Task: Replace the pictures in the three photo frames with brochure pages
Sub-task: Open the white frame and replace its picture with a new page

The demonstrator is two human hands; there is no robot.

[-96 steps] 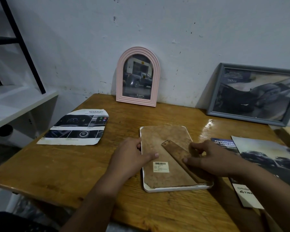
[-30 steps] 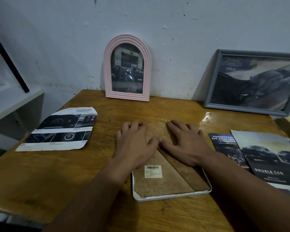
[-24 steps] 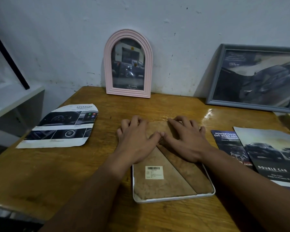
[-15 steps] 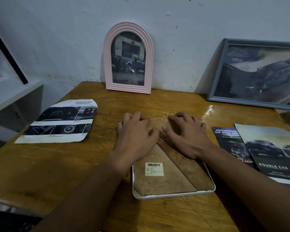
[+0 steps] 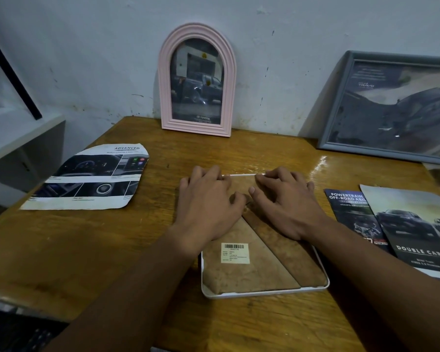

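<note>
A white photo frame lies face down on the wooden table, its brown backing board with a barcode sticker and folded stand facing up. My left hand and my right hand lie side by side on the far half of that backing, fingertips at the frame's far edge, fingers slightly bent. A pink arched frame and a grey rectangular frame lean on the wall, both holding car pictures. A cut brochure page lies at the left.
Two brochures, a narrow dark one and a larger "Double Cab" one, lie at the right of the table. A white shelf with a black bar stands at the left. The white wall closes the table's far side.
Both hands slid from the frame's middle and stand up to its far edge, where they now press side by side. The frame itself has stayed flat and face down.
</note>
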